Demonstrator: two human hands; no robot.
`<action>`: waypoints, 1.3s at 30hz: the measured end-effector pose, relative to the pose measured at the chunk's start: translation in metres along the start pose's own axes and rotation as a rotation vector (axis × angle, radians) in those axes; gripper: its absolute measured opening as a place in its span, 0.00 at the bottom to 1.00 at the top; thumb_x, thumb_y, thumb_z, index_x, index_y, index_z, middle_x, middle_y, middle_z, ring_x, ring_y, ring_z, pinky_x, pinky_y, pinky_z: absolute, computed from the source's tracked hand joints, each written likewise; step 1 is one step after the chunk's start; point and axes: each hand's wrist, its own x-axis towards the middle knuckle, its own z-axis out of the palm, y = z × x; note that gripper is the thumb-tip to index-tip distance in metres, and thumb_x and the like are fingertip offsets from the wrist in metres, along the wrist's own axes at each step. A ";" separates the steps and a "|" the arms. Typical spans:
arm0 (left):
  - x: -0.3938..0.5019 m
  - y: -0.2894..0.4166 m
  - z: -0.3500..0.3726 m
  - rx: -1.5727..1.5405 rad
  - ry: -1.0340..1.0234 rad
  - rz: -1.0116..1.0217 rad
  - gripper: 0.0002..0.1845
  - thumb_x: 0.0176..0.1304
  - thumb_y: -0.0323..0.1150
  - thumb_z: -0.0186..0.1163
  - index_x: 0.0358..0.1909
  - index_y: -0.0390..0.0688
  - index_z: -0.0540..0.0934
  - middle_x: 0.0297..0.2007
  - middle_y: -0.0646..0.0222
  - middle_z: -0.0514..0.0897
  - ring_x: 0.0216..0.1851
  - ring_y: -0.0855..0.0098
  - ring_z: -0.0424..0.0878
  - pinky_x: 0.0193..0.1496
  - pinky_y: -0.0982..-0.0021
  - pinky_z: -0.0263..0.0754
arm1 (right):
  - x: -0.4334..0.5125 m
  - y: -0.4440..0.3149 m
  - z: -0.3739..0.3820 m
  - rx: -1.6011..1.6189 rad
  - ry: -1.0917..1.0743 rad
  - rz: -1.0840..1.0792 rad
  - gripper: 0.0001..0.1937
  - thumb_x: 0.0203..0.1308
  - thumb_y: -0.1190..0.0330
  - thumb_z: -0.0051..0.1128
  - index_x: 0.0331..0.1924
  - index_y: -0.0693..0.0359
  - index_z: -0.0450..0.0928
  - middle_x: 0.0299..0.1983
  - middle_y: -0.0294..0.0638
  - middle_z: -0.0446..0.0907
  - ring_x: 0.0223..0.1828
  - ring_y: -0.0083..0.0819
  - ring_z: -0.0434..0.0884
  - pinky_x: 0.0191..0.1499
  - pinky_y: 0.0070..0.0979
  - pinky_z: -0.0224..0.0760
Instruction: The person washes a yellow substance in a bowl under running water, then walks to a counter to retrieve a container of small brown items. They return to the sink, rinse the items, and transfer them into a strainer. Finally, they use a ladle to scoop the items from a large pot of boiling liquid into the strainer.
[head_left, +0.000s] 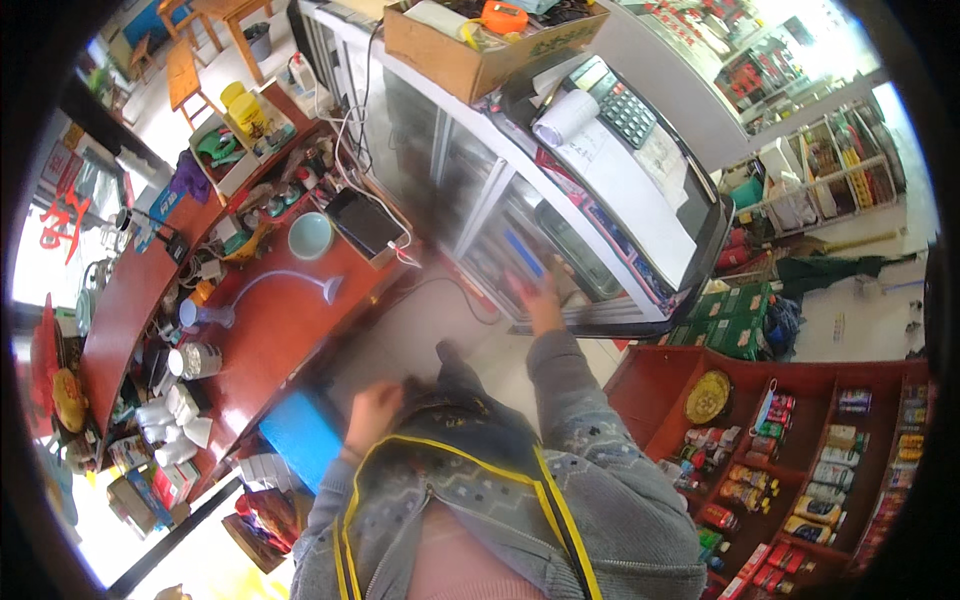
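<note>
My right hand reaches forward to the glass door of a white-framed display cabinet. Its blurred fingers are just below a blue strip on the glass. Whether they touch the strip or the pane, I cannot tell. Behind the glass sits a clear, tray-like container, partly hidden by reflections. My left hand hangs low beside the dark apron with yellow trim. Its fingers look curled but are blurred, and nothing is plainly visible in them.
Left is a red-brown counter bearing a pale bowl, a desk lamp and a jar. On the cabinet stand a cardboard box, a calculator and papers. A drinks shelf stands right, a blue panel left.
</note>
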 end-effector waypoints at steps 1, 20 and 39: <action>0.001 0.000 -0.004 0.003 -0.015 -0.014 0.12 0.65 0.33 0.65 0.44 0.35 0.84 0.35 0.52 0.87 0.36 0.65 0.86 0.43 0.64 0.80 | -0.005 -0.001 -0.026 -0.681 0.068 -0.244 0.24 0.69 0.60 0.56 0.65 0.58 0.68 0.58 0.53 0.77 0.64 0.54 0.74 0.62 0.50 0.70; 0.105 -0.001 0.098 -0.226 -0.401 -0.217 0.35 0.69 0.45 0.64 0.70 0.35 0.69 0.43 0.60 0.86 0.39 0.73 0.84 0.37 0.70 0.80 | -0.106 0.014 0.017 0.305 0.086 0.399 0.08 0.59 0.74 0.60 0.39 0.70 0.76 0.31 0.55 0.83 0.32 0.50 0.87 0.39 0.44 0.88; 0.274 0.082 0.108 -0.246 0.029 0.252 0.39 0.63 0.28 0.68 0.74 0.37 0.61 0.60 0.56 0.76 0.48 0.70 0.82 0.50 0.69 0.80 | -0.176 0.059 -0.008 -0.770 -0.688 -0.003 0.12 0.63 0.68 0.55 0.45 0.68 0.80 0.49 0.53 0.82 0.50 0.43 0.83 0.55 0.34 0.80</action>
